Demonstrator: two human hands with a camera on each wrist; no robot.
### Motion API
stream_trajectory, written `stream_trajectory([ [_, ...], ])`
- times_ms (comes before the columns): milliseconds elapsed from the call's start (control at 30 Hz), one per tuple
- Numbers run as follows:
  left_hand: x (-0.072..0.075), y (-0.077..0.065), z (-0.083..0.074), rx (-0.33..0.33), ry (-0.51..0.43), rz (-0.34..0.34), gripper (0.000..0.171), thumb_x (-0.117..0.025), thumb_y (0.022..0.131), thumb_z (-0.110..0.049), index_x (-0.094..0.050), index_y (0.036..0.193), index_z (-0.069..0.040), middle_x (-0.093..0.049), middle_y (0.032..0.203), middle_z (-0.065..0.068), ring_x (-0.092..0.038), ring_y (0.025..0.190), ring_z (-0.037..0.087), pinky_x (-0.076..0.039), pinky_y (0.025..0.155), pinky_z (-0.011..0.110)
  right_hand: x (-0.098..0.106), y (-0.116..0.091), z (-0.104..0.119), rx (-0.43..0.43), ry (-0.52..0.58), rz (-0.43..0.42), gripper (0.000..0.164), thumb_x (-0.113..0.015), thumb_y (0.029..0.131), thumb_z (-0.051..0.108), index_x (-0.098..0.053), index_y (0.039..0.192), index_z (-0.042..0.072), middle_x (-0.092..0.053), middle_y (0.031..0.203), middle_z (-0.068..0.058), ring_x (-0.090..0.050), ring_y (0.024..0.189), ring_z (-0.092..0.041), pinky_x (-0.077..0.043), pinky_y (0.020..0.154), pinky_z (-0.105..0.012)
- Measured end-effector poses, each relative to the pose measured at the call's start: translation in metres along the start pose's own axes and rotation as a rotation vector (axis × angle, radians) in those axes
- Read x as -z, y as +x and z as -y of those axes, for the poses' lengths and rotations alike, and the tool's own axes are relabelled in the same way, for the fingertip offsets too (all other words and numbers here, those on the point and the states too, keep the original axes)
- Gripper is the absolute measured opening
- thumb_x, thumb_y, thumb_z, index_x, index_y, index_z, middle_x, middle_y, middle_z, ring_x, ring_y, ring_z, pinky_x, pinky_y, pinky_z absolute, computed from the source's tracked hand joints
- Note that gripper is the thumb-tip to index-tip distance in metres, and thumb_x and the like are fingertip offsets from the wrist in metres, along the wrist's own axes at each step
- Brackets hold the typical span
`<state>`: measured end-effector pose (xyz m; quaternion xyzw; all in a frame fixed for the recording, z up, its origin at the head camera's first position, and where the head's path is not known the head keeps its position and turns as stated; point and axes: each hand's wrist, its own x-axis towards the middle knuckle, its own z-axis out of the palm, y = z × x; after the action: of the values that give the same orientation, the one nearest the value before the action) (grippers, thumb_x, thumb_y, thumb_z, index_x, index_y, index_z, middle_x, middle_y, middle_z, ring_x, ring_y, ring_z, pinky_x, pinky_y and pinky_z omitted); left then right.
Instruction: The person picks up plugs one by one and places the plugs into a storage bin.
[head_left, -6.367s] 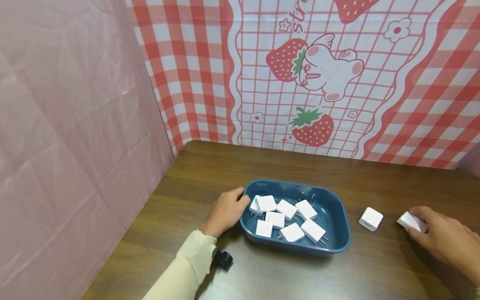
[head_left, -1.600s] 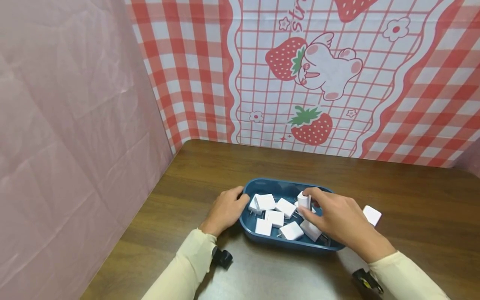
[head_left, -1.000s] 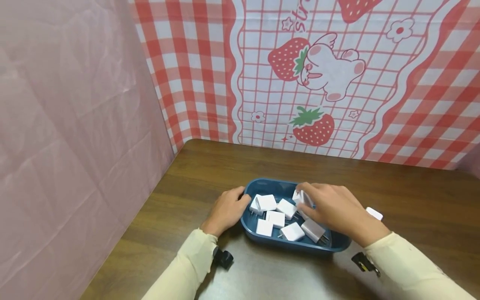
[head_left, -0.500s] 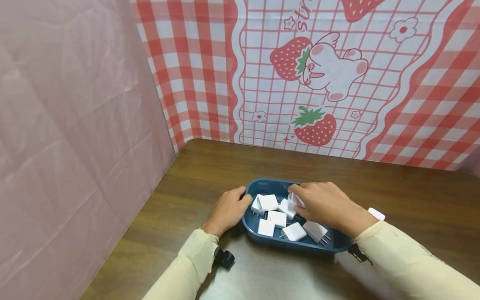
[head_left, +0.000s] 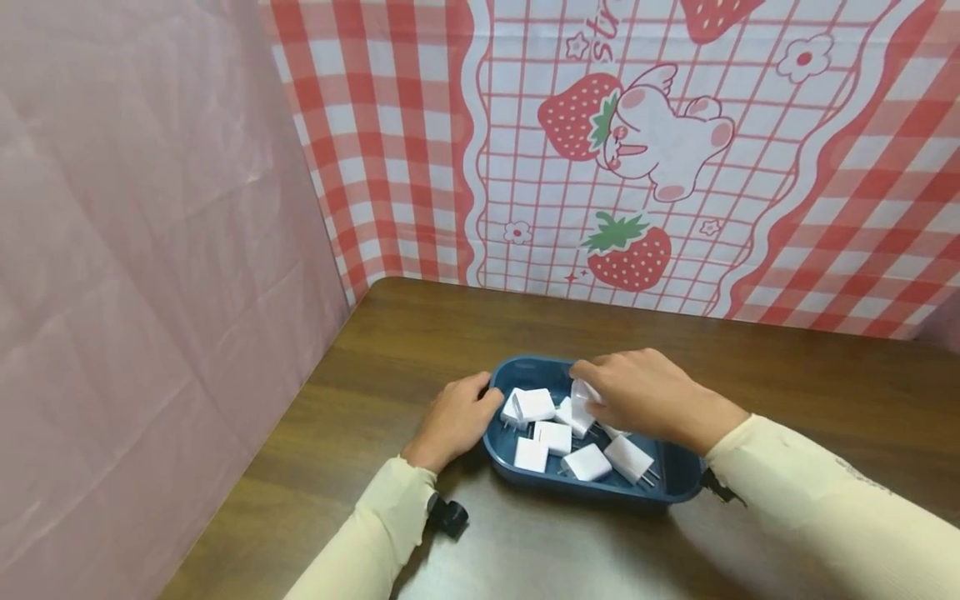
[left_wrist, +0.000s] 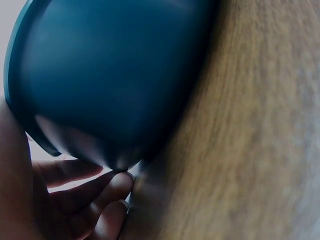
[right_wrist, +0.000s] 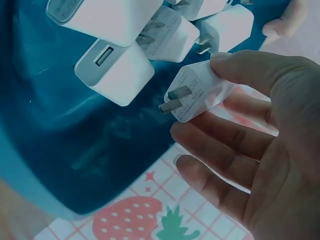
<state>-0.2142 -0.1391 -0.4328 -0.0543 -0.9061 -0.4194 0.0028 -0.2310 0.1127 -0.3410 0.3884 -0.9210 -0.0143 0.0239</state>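
Note:
A dark blue plastic tub (head_left: 678, 477) holds several white plug-in chargers (head_left: 587, 463) with metal prongs, lying loose. My left hand (head_left: 453, 421) grips the tub's left end, thumb at the rim and fingers curled against the outer wall (left_wrist: 110, 75). Over the tub's back side, my right hand (head_left: 648, 396) pinches one charger (right_wrist: 192, 92) between thumb and fingers. Its two flat prongs point away from the palm in the right wrist view. Another charger (right_wrist: 115, 72), its USB port showing, lies just beside it in the tub.
The tub stands on a brown wooden table (head_left: 420, 333). Behind it hangs a red-and-white strawberry cloth (head_left: 622, 167), and a pale pink cloth (head_left: 150, 250) hangs at the left. Black wrist straps (head_left: 450, 515) sit at the sleeves.
My right hand picked a charger off the table at the right, carried it over the tub, then drifted left and back. The other charger on the table is now hidden behind my right arm.

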Motion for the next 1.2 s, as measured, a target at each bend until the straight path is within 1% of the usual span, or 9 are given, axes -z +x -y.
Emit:
stream_trajectory([
  [67,-0.001,0.000,0.000,0.011,-0.003,0.002,0.038,-0.048,0.097,-0.034,-0.067,0.124,-0.014,-0.068,0.111,-0.001,-0.058,0.088,0.018,-0.050,0.084,0.043,-0.002,0.003,0.000,-0.002,0.009,0.024,0.040,-0.082,0.082,0.030,-0.069,0.117,0.015,-0.073,0.092,0.001,-0.054,0.058,-0.005,-0.047,0.053,-0.023],
  [133,-0.002,0.000,0.000,0.017,-0.007,0.001,0.037,-0.048,0.097,-0.034,-0.068,0.121,-0.014,-0.068,0.108,-0.001,-0.058,0.087,0.019,-0.050,0.083,0.043,-0.004,0.005,0.000,-0.007,0.020,0.050,0.039,-0.082,0.083,0.030,-0.069,0.117,0.015,-0.073,0.091,0.001,-0.056,0.059,-0.006,-0.047,0.053,-0.023],
  [300,-0.005,0.000,-0.002,0.013,-0.013,0.012,0.038,-0.047,0.098,-0.035,-0.068,0.122,-0.015,-0.068,0.109,-0.002,-0.058,0.087,0.019,-0.049,0.082,0.042,-0.006,0.006,0.000,-0.013,0.023,0.088,0.038,-0.080,0.084,0.030,-0.070,0.117,0.015,-0.073,0.092,-0.001,-0.057,0.059,-0.007,-0.047,0.052,-0.023],
  [467,-0.006,0.000,-0.004,0.016,-0.011,0.017,0.041,-0.047,0.098,-0.035,-0.066,0.128,-0.014,-0.068,0.117,0.000,-0.059,0.090,0.018,-0.050,0.088,0.044,-0.005,0.006,0.001,-0.019,0.001,0.067,0.038,-0.080,0.084,0.029,-0.071,0.118,0.014,-0.074,0.098,-0.004,-0.060,0.061,-0.009,-0.049,0.053,-0.023],
  [567,-0.006,0.000,-0.004,0.009,-0.002,0.012,0.042,-0.047,0.098,-0.035,-0.066,0.129,-0.014,-0.068,0.119,0.000,-0.060,0.092,0.017,-0.050,0.090,0.045,-0.005,0.004,0.000,-0.023,-0.006,0.057,0.036,-0.080,0.084,0.029,-0.071,0.116,0.014,-0.074,0.097,-0.004,-0.060,0.061,-0.010,-0.048,0.052,-0.023],
  [767,-0.005,0.000,-0.002,0.012,-0.002,0.008,0.042,-0.046,0.098,-0.034,-0.065,0.130,-0.014,-0.068,0.121,0.000,-0.060,0.095,0.018,-0.049,0.093,0.046,-0.003,0.001,-0.004,-0.018,-0.011,0.028,0.031,-0.073,0.090,0.032,-0.072,0.113,0.012,-0.074,0.094,-0.005,-0.053,0.054,-0.006,-0.044,0.047,-0.022],
  [900,-0.004,0.000,-0.002,0.021,-0.008,0.007,0.043,-0.047,0.098,-0.035,-0.065,0.131,-0.013,-0.068,0.120,0.000,-0.059,0.095,0.018,-0.049,0.092,0.046,0.000,-0.005,-0.008,-0.044,-0.006,0.020,0.034,-0.071,0.091,0.034,-0.071,0.116,0.011,-0.074,0.100,-0.007,-0.053,0.054,-0.006,-0.044,0.046,-0.023],
  [1033,-0.003,-0.001,-0.001,0.030,-0.016,0.011,0.044,-0.046,0.097,-0.036,-0.065,0.130,-0.014,-0.067,0.120,0.000,-0.059,0.095,0.018,-0.049,0.092,0.045,0.002,-0.012,-0.012,-0.080,0.001,0.016,0.037,-0.072,0.090,0.034,-0.071,0.118,0.011,-0.074,0.105,-0.009,-0.056,0.058,-0.008,-0.044,0.047,-0.023],
  [1200,-0.002,-0.002,0.000,0.035,-0.020,0.015,0.045,-0.046,0.097,-0.036,-0.064,0.132,-0.014,-0.067,0.123,0.000,-0.059,0.097,0.018,-0.048,0.094,0.046,0.004,-0.021,-0.017,-0.139,0.006,-0.018,0.037,-0.073,0.089,0.032,-0.070,0.119,0.011,-0.073,0.105,-0.008,-0.051,0.056,-0.007,-0.038,0.044,-0.023],
])
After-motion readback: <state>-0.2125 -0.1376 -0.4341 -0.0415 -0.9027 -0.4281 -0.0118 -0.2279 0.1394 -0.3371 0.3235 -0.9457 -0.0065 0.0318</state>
